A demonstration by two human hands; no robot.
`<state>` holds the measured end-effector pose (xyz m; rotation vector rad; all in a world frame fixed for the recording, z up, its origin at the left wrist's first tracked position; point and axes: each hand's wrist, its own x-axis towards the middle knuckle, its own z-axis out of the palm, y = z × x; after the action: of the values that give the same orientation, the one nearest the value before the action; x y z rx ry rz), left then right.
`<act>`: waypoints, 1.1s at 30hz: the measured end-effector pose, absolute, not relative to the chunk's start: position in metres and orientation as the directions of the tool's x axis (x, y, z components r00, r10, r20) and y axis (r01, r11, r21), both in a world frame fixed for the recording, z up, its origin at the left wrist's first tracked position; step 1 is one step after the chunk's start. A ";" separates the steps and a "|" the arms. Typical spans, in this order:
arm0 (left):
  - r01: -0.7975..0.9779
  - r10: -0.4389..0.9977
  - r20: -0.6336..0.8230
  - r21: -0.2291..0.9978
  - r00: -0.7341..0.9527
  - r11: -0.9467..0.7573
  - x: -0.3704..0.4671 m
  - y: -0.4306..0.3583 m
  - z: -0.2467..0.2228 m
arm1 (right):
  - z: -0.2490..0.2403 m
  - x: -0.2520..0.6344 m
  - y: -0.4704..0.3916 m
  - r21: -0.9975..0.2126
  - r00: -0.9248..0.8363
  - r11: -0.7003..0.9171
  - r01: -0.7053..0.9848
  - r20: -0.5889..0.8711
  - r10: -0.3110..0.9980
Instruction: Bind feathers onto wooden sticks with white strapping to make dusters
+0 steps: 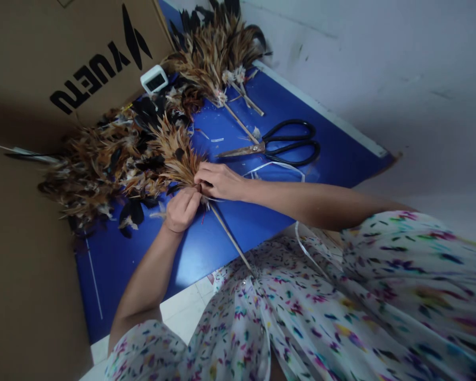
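A feather duster (177, 151) of brown feathers on a thin stick (232, 238) lies over the table, the stick's end against my clothing. My left hand (183, 208) is closed at the base of the feathers, fingertips pinched together. Just above it my right hand (218, 181) is closed too, its fingers bent around the same spot where feathers meet stick. A white strip (275, 164) runs from near my right hand across the table and down past its edge. What exactly sits between the fingertips is partly hidden.
Black-handled scissors (287, 142) lie on the blue table (143, 275) beyond my right hand. Finished-looking feather bundles on sticks (218, 53) rest at the back. Loose feathers (99, 164) are heaped left, near a cardboard box (31, 63) and a white digital timer (154, 79).
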<state>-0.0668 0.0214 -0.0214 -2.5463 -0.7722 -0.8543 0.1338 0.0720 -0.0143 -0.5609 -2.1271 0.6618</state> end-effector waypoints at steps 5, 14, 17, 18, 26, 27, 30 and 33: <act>0.582 0.414 0.616 -0.089 0.670 -0.809 -0.067 0.020 -0.020 | -0.015 0.134 0.071 -0.605 -0.583 0.775 0.184 0.568 0.582; 0.550 0.375 0.662 -0.068 0.649 -0.832 -0.065 0.021 -0.018 | -0.006 0.140 0.080 -0.597 -0.654 0.778 0.196 0.511 0.558; 0.558 0.370 0.664 -0.087 0.650 -0.825 -0.065 0.020 -0.018 | 0.000 0.143 0.084 -0.605 -0.696 0.777 0.174 0.482 0.532; 0.560 0.369 0.666 -0.089 0.648 -0.823 -0.066 0.020 -0.018 | 0.002 0.144 0.085 -0.613 -0.713 0.773 0.165 0.468 0.523; 0.575 0.405 0.681 -0.029 0.610 -0.817 -0.066 0.022 -0.019 | 0.018 0.145 0.104 -0.684 -0.834 0.714 0.151 0.300 0.463; 0.575 0.396 0.691 -0.034 0.604 -0.817 -0.065 0.022 -0.018 | 0.020 0.144 0.107 -0.693 -0.851 0.703 0.160 0.265 0.454; 0.574 0.367 0.716 -0.056 0.593 -0.817 -0.063 0.023 -0.017 | 0.028 0.144 0.114 -0.706 -0.902 0.684 0.183 0.155 0.402; 0.579 0.371 0.728 -0.045 0.577 -0.814 -0.062 0.024 -0.017 | 0.036 0.142 0.120 -0.697 -0.934 0.686 0.209 0.066 0.351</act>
<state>-0.0623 0.0235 -0.0172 -2.5326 -0.7825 -1.0738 0.1415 0.1201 0.0362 -0.4544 -2.7027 1.0818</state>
